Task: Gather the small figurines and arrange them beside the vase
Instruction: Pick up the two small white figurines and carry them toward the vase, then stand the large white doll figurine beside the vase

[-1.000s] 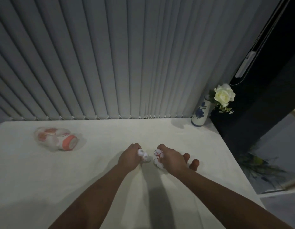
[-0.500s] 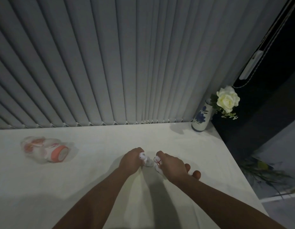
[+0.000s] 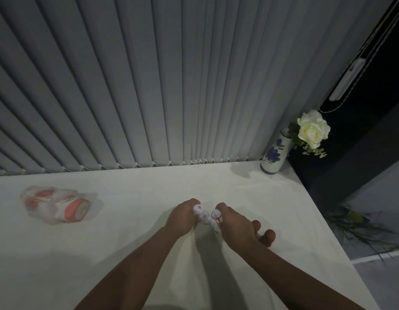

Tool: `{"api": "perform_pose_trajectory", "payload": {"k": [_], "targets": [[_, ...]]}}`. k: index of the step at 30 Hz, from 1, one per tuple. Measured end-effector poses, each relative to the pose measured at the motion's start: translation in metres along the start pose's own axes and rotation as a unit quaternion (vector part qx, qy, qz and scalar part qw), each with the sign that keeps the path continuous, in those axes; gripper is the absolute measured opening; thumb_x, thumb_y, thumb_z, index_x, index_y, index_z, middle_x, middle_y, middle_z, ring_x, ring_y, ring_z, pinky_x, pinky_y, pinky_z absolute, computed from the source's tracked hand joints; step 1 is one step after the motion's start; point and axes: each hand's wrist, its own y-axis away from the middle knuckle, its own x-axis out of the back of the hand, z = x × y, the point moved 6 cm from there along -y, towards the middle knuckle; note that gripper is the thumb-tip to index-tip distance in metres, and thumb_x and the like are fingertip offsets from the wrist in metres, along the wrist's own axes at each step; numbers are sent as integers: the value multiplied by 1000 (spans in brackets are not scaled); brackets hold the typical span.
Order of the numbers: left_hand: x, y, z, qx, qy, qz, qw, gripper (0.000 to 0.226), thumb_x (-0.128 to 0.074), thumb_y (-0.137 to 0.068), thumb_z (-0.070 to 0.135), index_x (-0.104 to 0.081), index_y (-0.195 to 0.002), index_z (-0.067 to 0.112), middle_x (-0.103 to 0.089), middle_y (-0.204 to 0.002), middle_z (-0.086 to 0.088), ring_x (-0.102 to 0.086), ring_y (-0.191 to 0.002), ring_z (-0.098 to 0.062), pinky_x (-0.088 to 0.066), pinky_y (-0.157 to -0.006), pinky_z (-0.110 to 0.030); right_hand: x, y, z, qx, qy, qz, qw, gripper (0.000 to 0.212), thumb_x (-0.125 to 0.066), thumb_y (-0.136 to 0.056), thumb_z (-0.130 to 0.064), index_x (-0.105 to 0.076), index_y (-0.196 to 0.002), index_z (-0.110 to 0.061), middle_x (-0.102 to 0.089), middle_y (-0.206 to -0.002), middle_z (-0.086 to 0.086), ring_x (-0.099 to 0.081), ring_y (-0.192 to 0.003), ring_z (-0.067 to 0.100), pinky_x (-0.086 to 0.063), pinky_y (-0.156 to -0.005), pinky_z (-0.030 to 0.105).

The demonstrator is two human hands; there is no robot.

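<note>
Left grip (image 3: 182, 217) and right grip (image 3: 235, 224) each clasp a figurine (image 3: 200, 213).

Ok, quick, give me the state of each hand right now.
Left hand: closed on a white figurine.
Right hand: closed on a red-marked figurine.
</note>
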Motion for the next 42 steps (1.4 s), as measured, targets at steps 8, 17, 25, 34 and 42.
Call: {"api": "perform_pose_trajectory", "payload": {"k": [8,17,25,34,42], "targets": [[2,20,-1,-7,-7,29,1000,77,-42,-71,49,-48,-136,9,-52,-140,-9,-49,-130,-22,-28,-103,-16,-4,0,4,-11,1,-13,1000,21,-54,-89,-27,-46,-106,-19,-63,-105,2,-53,-80,23,-35,-61,31],[17,60,2,-28,-130,93,987,57,-56,-91,25,-36,-143,17,-39,-151,-4,-35,-140,-19,-27,-114,-27,-4,17,-6,49,71,-7,996,62,-49,-93,-25,-23,-149,-14,-22,-159,10,-19,-146,30,-13,-121,40],[68,115,-46,42,-150,172,973,55,-56,-91,27,-40,-141,13,-41,-150,-10,-36,-140,-23,-29,-116,-32,-19,18,-74,90,81,-8,993,62,-49,-92,-31,-26,-148,-17,-18,-160,8,-17,-147,30,-10,-120,44],[179,196,-134,153,-89,291,940,42,-61,-87,22,-53,-127,11,-57,-131,-12,-52,-122,-32,-44,-99,-40,-68,5,-196,152,50,-55,986,58,-48,-94,-34,-29,-147,-18,-20,-160,6,-23,-145,26,-16,-120,42],[260,223,-236,256,-15,285,924,43,-59,-89,26,-50,-128,11,-59,-123,-17,-57,-113,-34,-44,-102,-44,-103,-32,-301,180,52,-82,979,60,-49,-93,-41,-32,-146,-19,-25,-158,8,-28,-142,27,-22,-119,40]]}}
